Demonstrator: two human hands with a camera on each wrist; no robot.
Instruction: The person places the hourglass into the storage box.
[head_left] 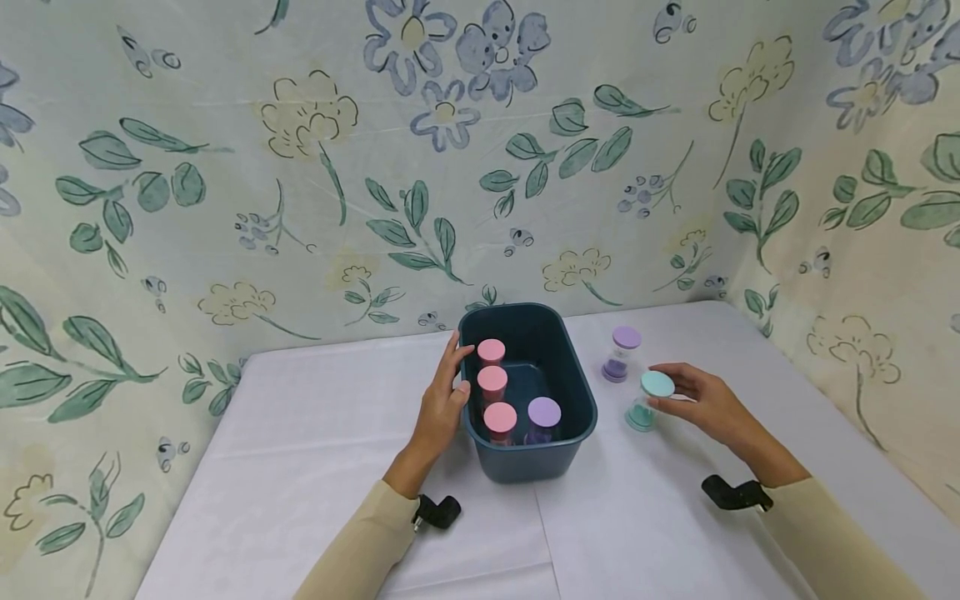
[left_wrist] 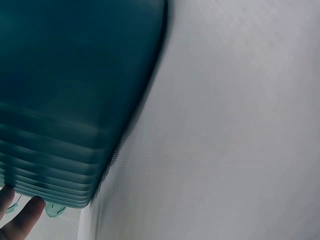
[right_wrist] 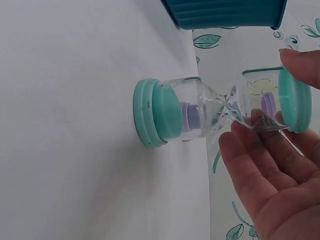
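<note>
A mint-green hourglass (head_left: 641,415) stands on the white table, its clear glass and mint sand plain in the right wrist view. My right hand (head_left: 701,402) holds it near the top cap, thumb on one side and fingers on the other. At the left rim of a dark teal bin (head_left: 528,462), my left hand (head_left: 438,410) rests with fairly straight fingers, touching the side. Three pink-capped hourglasses (head_left: 492,382) line the bin's left side, and a purple-capped hourglass (head_left: 543,414) stands at its near right. Their lower parts are partly hidden.
Another purple hourglass (head_left: 621,354) stands on the table (head_left: 315,450) just behind the mint one, right of the bin. Floral cloth (head_left: 450,167) hangs behind the table and along its right side.
</note>
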